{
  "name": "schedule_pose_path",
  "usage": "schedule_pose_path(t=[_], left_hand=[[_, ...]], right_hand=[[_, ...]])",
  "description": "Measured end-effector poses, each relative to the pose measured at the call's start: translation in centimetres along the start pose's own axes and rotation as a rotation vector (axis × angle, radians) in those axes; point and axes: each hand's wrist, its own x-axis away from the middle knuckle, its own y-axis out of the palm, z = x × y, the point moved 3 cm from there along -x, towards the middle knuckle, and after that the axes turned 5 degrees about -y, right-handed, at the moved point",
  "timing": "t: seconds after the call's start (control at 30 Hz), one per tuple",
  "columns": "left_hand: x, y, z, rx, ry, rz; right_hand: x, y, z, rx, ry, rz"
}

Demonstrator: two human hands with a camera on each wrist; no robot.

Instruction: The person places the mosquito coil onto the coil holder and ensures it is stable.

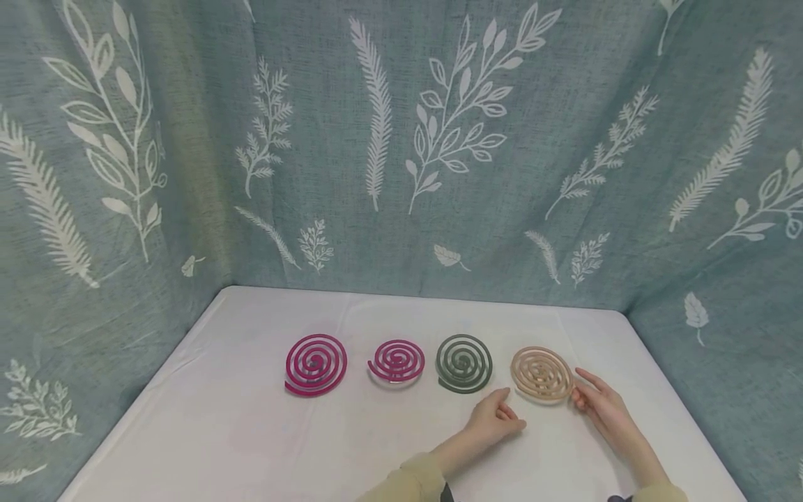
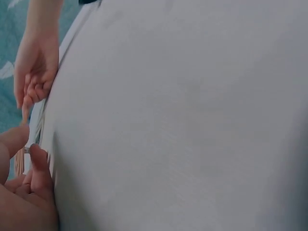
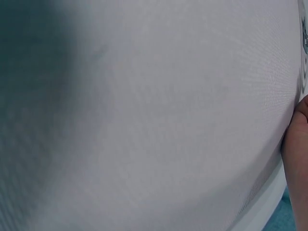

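Tan mosquito coil (image 1: 527,394) lies at the right of a row of coils on the white table. My right hand (image 1: 605,408) is at its right edge, and the thumb and fingertips pinch the rim. From the left wrist view the right hand (image 2: 38,72) also shows, its fingers bent at the coil's edge. My left hand (image 1: 492,418) is just left of and nearer than the tan coil, apart from it, thumb and forefinger spread with a gap. A part of the left hand (image 2: 29,192) fills that wrist view's lower left corner.
Dark green coil (image 1: 477,383) lies left of the tan one. Further left are a smaller magenta coil (image 1: 410,377) and a larger magenta coil (image 1: 328,391). The white table (image 1: 251,446) ends at a blue-green leaf-patterned curtain (image 1: 389,244) behind and at the sides.
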Motion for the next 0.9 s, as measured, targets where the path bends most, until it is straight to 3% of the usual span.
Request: schedule_pose_path(t=[0.2,0.37,0.47,0.6,0.67,0.73,0.8,0.9], left_hand=[[2.6,-1.9,-1.1,0.004,-0.08,-0.206],[5.5,-5.1,-2.0,-0.026,-0.142,-0.342],[7.5,-7.8,-2.5,-0.035,-0.156,-0.38],[9.8,-12.1,-2.7,0.002,-0.081,-0.361],[10.6,-14.6,-2.4,0.011,-0.002,-0.297],[11.1,-17.4,-1.9,-0.005,0.065,-0.173],[11.5,-20.4,-1.5,-0.036,0.095,0.011],[11.9,-25.1,-1.2,-0.074,0.082,0.342]], right_hand=[[-0.1,0.1,0.1,0.007,-0.001,-0.002],[-0.2,0.3,0.0,0.017,-0.003,-0.008],[0.0,0.5,0.1,-0.015,-0.015,-0.015],[0.3,0.6,0.3,-0.05,-0.022,-0.033],[0.4,0.6,0.4,-0.055,-0.029,-0.035],[0.6,0.5,0.3,-0.069,-0.048,-0.045],[0.8,0.3,0.3,-0.081,-0.073,-0.054],[1.2,0.0,0.0,-0.093,-0.088,-0.057]])
